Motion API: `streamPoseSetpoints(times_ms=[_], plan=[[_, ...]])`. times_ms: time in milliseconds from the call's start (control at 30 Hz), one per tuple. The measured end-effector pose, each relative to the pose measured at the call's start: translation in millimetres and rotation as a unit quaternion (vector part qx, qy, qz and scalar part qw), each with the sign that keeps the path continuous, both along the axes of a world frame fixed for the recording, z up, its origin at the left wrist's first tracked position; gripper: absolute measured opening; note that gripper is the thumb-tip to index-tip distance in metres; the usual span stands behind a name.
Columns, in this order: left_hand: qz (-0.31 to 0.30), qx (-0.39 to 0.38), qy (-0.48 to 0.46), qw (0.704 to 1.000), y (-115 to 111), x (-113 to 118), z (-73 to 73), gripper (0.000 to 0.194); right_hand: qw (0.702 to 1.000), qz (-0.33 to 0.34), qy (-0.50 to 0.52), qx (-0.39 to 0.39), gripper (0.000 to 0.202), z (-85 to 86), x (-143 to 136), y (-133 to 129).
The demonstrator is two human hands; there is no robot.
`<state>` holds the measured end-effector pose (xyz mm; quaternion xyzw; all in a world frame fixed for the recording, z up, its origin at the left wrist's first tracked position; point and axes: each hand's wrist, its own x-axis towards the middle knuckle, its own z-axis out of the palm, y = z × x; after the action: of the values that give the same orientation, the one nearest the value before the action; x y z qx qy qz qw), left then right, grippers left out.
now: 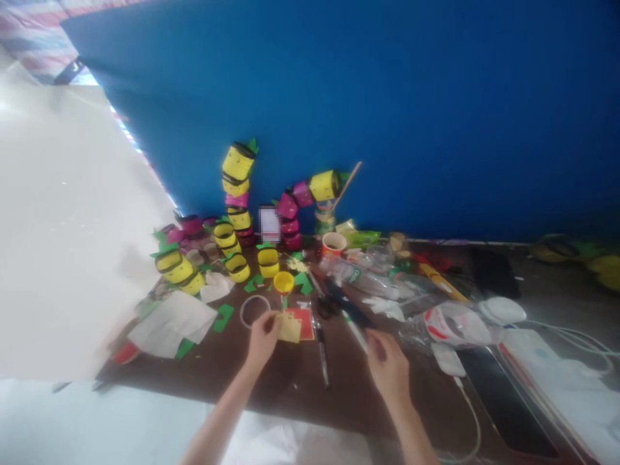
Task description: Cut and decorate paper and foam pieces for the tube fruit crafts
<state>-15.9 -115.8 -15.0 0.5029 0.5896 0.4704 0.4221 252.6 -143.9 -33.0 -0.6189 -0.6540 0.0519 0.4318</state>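
My left hand (264, 337) pinches the left edge of a small yellowish paper piece (289, 328), which partly covers a red square (307, 324) on the brown table (271, 382). To the right, my right hand (389, 363) is closed at the lower end of a white pen-like stick (356, 332). Between the two hands lies a black pen (322, 354). A roll of tape (255, 311) rests just beyond my left hand, and a small yellow cup (283, 283) stands behind the paper. Dark-handled scissors (329, 306) lie farther back.
Stacked yellow and magenta rings (238, 184) rise at the back before a blue panel (339, 97). White paper (173, 324) and green scraps lie left. On the right are plastic bottles (450, 323), a white cable, a dark tablet (508, 400) and a paper cup (334, 243).
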Motion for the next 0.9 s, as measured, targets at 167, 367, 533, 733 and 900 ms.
streamPoseSetpoints(times_ms=[167,367,533,733,900], plan=[[-0.007,-0.010,-0.072,0.997,5.1,-2.9,-1.9,0.033,0.979,0.060,-0.085,-0.172,0.023,18.4,-33.1,35.2],[-0.001,-0.014,-0.115,0.993,4.4,4.5,-2.1,0.034,0.948,0.016,-0.144,-0.284,0.017,24.4,-68.3,73.4],[0.011,-0.009,-0.093,0.996,3.2,1.7,3.1,0.033,0.943,-0.009,-0.108,-0.314,0.021,25.6,-52.8,57.8],[-0.030,-0.007,-0.042,0.999,10.1,3.2,15.8,0.029,0.939,0.061,0.133,-0.312,0.022,30.0,-35.4,21.7],[-0.110,0.001,0.007,0.994,21.5,-0.1,35.8,0.024,0.807,0.246,0.284,-0.456,0.031,43.7,-32.3,11.3]])
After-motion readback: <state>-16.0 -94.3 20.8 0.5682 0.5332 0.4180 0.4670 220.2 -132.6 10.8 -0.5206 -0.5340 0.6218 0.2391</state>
